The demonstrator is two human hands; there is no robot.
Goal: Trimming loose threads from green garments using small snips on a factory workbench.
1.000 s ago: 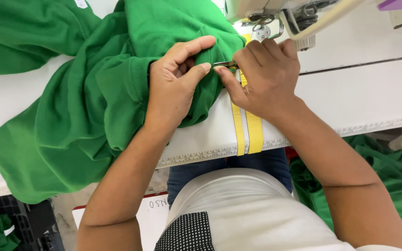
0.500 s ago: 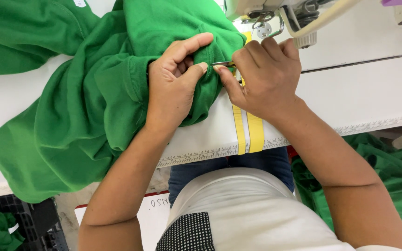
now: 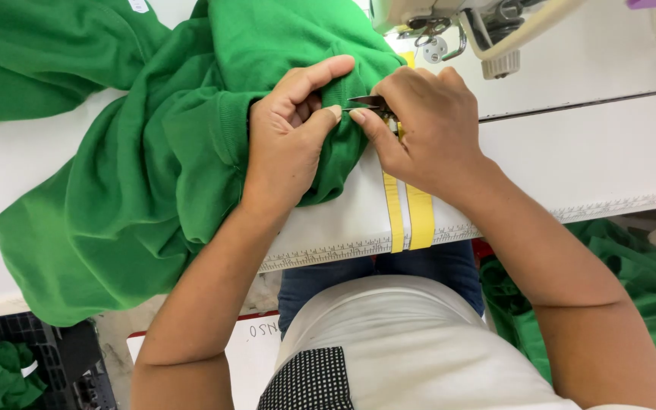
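The green garment [image 3: 153, 190] lies bunched on the white bench [image 3: 571, 152], left of the sewing machine [image 3: 457, 23]. The left hand [image 3: 290, 144] pinches its edge; the right hand [image 3: 427, 129] grips small snips [image 3: 366, 102]. Best keep the fabric taut and cut only thread.

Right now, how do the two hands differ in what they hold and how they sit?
The left hand lies on the green garment and pinches a fold of it between thumb and fingers; the right hand rests mostly on the white table by the yellow stripes. The right hand grips small metal snips; the left holds only cloth. Both are bare and meet at the same fold.
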